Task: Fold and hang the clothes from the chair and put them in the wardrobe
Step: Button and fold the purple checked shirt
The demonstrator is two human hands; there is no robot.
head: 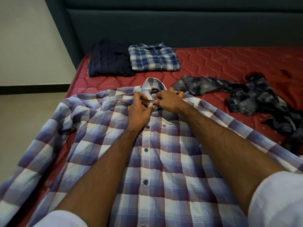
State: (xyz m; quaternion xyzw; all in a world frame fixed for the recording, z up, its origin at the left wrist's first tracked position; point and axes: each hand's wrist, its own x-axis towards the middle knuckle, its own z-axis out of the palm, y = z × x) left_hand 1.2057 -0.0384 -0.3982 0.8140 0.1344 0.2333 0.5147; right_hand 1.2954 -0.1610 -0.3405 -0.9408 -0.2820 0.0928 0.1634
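**Collar button: hand position and garment axis**

The red mattress [229, 63] carried all the clothing in view. The plaid shirt [164, 161] lay front-up across its near part, sleeves spread to either side. Its long axis ran straight away from me, hem nearest my body and collar [148, 86] at the far end, with the button placket [146, 149] marking that line.

Both of my hands met at the collar, on the far end of that axis. My left hand [139, 110] was curled, its fingers pinching the placket edge just below the collar. My right hand [169, 99] was curled likewise, pinching the opposite collar edge, the two hands touching or nearly so. Neither hand was nearer than the other; the top button [153, 106] sat between them, directly beneath the fingertips. I judged the step in hand to be fastening that button, which calls for drawing the two edges toward each other across the placket line.

No containers appeared, and neither the wardrobe nor the chair was in view. Beyond the collar, a folded dark garment [109, 59] and a folded blue checked shirt [154, 58] lay side by side, touching. A crumpled grey patterned garment [246, 95] lay unfolded to my right, near the plaid shirt's shoulder.
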